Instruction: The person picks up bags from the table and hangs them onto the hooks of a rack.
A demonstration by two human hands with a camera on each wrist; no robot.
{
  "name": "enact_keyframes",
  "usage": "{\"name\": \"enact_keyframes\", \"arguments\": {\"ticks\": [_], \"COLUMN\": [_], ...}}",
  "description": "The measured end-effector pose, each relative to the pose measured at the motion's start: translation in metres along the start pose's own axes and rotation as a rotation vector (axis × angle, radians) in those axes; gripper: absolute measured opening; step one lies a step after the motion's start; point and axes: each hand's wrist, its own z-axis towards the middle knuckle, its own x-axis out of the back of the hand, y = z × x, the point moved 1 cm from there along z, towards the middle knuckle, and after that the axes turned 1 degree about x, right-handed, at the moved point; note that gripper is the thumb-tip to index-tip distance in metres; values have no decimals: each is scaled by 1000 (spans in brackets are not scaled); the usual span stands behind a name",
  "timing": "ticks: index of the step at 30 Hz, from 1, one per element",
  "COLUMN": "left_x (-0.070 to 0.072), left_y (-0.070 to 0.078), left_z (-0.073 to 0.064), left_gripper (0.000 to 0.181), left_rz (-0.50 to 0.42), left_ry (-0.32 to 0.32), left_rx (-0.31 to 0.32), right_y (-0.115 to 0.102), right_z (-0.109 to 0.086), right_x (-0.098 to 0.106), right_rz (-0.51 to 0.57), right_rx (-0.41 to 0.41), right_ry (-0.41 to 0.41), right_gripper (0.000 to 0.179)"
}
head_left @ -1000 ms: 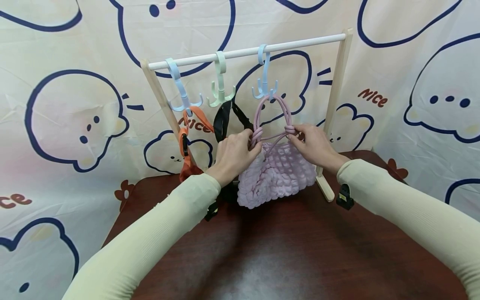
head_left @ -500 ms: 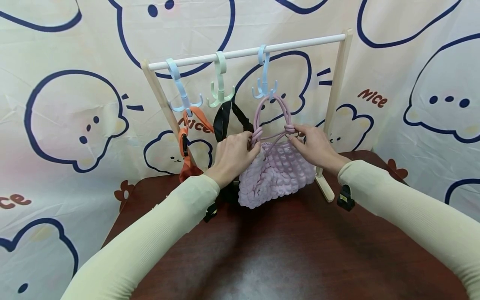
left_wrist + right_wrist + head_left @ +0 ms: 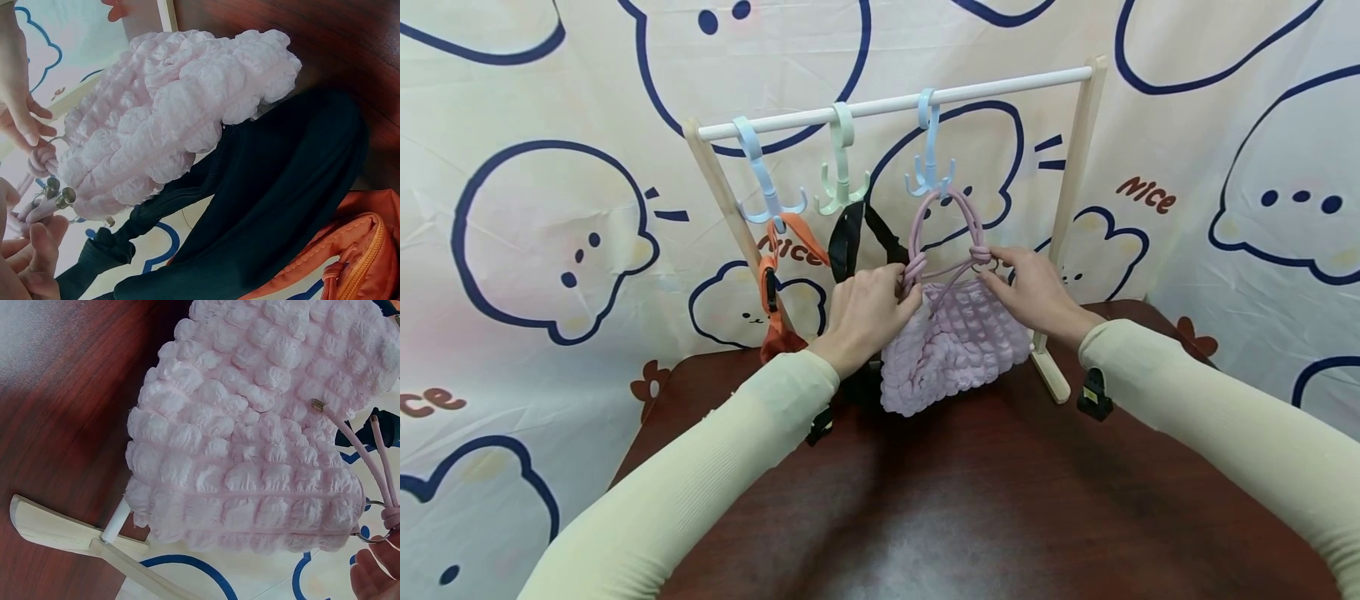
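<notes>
A pink puffy handbag (image 3: 958, 350) hangs by its pink cord handle (image 3: 973, 218) from the right light-blue hook (image 3: 930, 171). My left hand (image 3: 867, 312) grips the handle near its left knot. At the right knot, my right hand (image 3: 1030, 287) pinches the handle's base, by a metal ring (image 3: 374, 539). Metal-tipped cord ends (image 3: 317, 405) lie against the bag in the right wrist view. Behind it, in the left wrist view, are a black bag (image 3: 275, 175) and an orange zippered bag (image 3: 340, 244). My left fingertips are partly hidden in the head view.
A wooden rack with a white bar (image 3: 1007, 87) stands on the dark red-brown table (image 3: 955, 500). Another blue hook (image 3: 762, 175) holds an orange strap (image 3: 766, 283). A black strap (image 3: 846, 237) hangs at the green hook (image 3: 841, 162). Printed cloth (image 3: 550, 242) stands behind.
The handbag's lower left edge has shifted slightly right. Both hands keep their hold on the handle, and the handle stays at the blue hook.
</notes>
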Motion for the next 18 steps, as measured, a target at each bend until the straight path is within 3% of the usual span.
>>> {"name": "enact_keyframes", "arguments": {"ticks": [18], "left_x": [4], "left_y": [0], "left_z": [-2], "left_gripper": [24], "left_rz": [0], "left_ry": [4], "left_rx": [4], "right_y": [-1], "right_z": [0], "right_x": [3], "right_rz": [7], "right_rx": [-8], "right_ry": [-18], "right_gripper": [49]}}
